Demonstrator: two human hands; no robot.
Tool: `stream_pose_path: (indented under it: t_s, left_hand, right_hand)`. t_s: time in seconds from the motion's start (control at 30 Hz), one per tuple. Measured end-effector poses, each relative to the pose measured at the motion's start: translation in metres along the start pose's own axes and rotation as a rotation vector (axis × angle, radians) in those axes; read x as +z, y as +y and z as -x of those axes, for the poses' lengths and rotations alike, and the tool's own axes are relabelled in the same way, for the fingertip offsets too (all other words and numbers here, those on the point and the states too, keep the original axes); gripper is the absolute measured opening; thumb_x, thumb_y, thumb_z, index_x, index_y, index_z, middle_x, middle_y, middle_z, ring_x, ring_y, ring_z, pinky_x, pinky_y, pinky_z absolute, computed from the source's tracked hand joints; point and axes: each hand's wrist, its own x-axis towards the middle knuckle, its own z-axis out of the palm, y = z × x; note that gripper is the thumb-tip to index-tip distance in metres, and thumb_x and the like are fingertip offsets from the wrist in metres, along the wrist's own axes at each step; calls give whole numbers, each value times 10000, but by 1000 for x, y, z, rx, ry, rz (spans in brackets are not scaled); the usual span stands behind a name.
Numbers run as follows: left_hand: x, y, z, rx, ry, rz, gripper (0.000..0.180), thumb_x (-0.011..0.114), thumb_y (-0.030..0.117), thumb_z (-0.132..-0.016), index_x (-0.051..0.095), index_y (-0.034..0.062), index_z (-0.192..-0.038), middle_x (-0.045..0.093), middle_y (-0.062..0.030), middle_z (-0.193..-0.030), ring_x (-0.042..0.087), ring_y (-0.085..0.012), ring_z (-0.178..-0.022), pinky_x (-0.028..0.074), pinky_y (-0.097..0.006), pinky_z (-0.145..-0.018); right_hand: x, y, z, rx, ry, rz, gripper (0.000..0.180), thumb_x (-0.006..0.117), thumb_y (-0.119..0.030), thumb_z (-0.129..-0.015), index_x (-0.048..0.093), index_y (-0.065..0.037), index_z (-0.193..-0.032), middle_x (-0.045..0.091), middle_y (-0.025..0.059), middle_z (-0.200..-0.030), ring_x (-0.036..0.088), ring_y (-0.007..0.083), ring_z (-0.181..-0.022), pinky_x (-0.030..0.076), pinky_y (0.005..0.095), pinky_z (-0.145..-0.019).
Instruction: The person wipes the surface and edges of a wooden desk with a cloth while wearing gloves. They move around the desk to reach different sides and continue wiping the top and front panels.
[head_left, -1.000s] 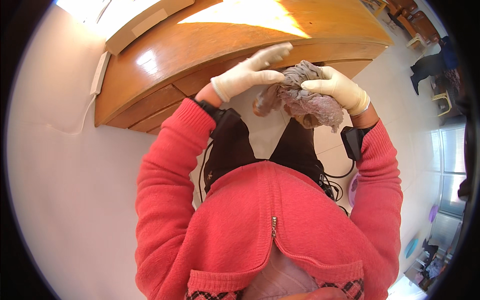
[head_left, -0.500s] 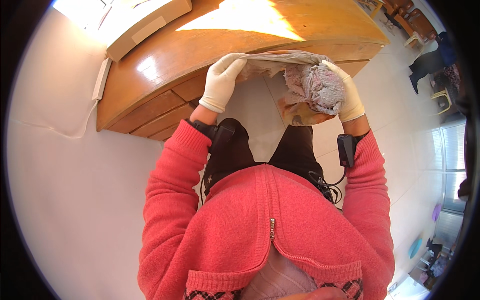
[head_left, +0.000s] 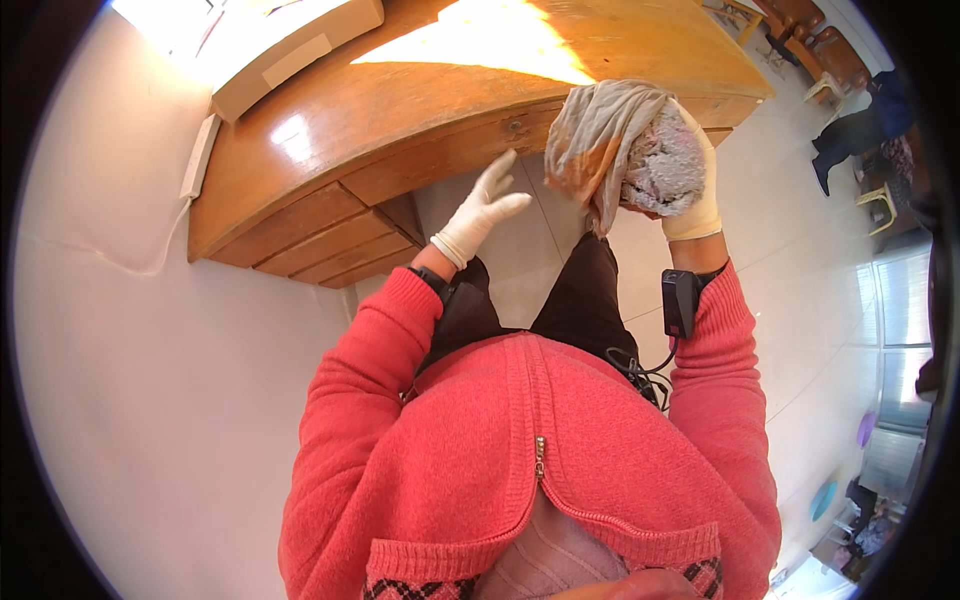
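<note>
My right hand, in a pale glove, grips a crumpled grey and orange-stained cloth and holds it up in front of the wooden desk. Part of the cloth hangs down over the desk's front edge. My left hand, also gloved, is off the cloth with fingers spread, just below the desk's drawer front. Red sleeves cover both forearms, and a black device is strapped to my right wrist.
A white box lies on the desk's far left. A stack of drawers sits under the desk at left. Chairs and another person are at the far right on the pale tiled floor.
My left hand has let go of the cloth and dropped down to the left. The right hand has gathered the spread cloth into a bundle and lifted it.
</note>
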Motion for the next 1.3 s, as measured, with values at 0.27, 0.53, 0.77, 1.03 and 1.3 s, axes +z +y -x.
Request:
stream_pose_path:
  t_s: [0.27,0.53,0.77,1.03,1.3]
  left_hand:
    - [8,-19,3,-74,-332,530,897,801,448,-953,371,57,-1636,479,-71,-1615,463,-213,-1472,337,-393,-1259]
    - [15,14,19,-314,-222,652,402,683,173,-1038,630,-7,-1394,688,-97,-1339,653,-201,-1238,493,-354,-1120]
    - [36,40,13,-258,42,449,297,670,105,-1044,682,-18,-1315,727,-60,-1209,688,-146,-1129,529,-293,-1013]
    - [45,41,19,54,-115,431,290,630,89,-1075,671,-4,-1346,664,-85,-1374,653,-175,-1233,531,-336,-1055]
    - [66,48,3,-262,38,298,284,718,230,-1037,710,39,-1248,765,-51,-1126,719,-127,-993,567,-304,-908]
  right_hand:
    - [-13,27,-3,-199,-344,-62,389,514,-89,-1101,556,35,-1467,669,135,-1410,662,238,-1249,546,376,-1101]
    - [8,9,8,-40,-221,-43,420,559,-280,-1085,631,-13,-1401,701,115,-1327,652,249,-1219,508,404,-1095]
    - [41,-13,26,-18,-187,306,469,661,-295,-1013,636,0,-1377,691,95,-1280,631,206,-1180,485,360,-1058]
    - [19,-8,21,117,-98,-28,462,640,-294,-1028,627,-14,-1394,691,92,-1295,638,216,-1190,497,371,-1067]
    - [46,-25,31,27,-339,597,463,662,-253,-1016,630,23,-1387,720,82,-1268,655,184,-1163,510,357,-1055]
